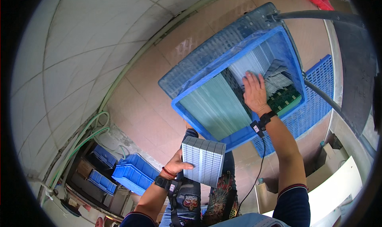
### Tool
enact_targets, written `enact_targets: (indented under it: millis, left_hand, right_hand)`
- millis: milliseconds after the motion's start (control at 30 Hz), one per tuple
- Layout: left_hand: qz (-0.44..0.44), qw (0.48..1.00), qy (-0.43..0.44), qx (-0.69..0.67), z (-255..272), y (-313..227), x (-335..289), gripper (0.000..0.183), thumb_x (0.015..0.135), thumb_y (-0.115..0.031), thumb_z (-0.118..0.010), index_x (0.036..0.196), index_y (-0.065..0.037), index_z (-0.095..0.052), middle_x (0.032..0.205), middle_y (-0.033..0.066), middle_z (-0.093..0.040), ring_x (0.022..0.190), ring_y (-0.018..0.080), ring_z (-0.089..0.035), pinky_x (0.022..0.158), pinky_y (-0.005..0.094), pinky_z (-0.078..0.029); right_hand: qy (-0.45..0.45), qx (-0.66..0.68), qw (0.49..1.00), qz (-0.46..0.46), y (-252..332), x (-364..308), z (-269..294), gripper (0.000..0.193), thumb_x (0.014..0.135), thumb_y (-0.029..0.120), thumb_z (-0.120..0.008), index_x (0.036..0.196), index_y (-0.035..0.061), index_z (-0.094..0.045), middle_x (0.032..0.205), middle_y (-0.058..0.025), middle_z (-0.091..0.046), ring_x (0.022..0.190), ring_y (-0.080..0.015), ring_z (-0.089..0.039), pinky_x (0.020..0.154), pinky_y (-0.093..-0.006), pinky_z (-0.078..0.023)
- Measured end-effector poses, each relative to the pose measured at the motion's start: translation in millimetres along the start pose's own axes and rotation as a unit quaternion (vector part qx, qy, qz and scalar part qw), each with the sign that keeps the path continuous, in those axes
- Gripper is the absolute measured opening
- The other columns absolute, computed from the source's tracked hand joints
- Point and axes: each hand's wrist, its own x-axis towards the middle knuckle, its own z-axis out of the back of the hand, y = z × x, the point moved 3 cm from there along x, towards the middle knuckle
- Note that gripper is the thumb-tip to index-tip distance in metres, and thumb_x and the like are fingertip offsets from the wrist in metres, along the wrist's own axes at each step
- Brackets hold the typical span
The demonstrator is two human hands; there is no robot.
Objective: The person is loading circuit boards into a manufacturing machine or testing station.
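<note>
My left hand (175,165) grips a thick block of light grey, grid-marked panels (203,160) over my lap, thumb on its face. My right hand (254,92) reaches into a blue plastic crate (238,64), fingers stretched out and resting at the edge of a row of pale grey panels (254,62). To the left in the crate stand tightly packed pale green sheets (215,103). Loose, tilted grey pieces (278,78) lie to the right of the hand, above green circuit boards (284,97).
The crate sits on a dark wheeled cart (223,48) with a bent black handle (318,15). A blue slatted pallet (322,76) lies to the right. Blue bins (133,173) and green hoses (89,133) are at lower left, by the tiled wall (79,48). A white panel (334,191) stands at lower right.
</note>
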Motion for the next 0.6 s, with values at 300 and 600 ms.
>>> enact_targets:
  millis: [300, 600]
  left_hand:
    - [-0.017, 1.0, 0.001, 0.02, -0.6, -4.5, 3.5, 0.071, 0.058, -0.011, -0.076, 0.121, 0.002, -0.044, 0.109, 0.006, -0.057, 0.101, 0.0159, -0.051, 0.092, 0.0295, -0.037]
    - [-0.019, 1.0, -0.003, 0.011, -3.0, -7.9, 7.3, 0.071, 0.058, -0.012, -0.076, 0.12, 0.001, -0.045, 0.11, 0.0064, -0.057, 0.104, 0.0163, -0.05, 0.093, 0.0301, -0.036]
  right_hand:
    - [-0.025, -0.071, 0.949, -0.305, -29.4, 38.2, 29.0, 0.077, 0.059, 0.012, -0.065, 0.125, -0.003, -0.03, 0.129, -0.0215, -0.036, 0.123, -0.0355, -0.031, 0.104, -0.0559, -0.012]
    - [0.158, -0.042, 0.905, -0.393, -108.2, 75.2, 44.3, 0.083, 0.058, 0.02, -0.076, 0.123, -0.0019, -0.031, 0.116, -0.0209, -0.05, 0.107, -0.035, -0.051, 0.089, -0.0425, -0.041]
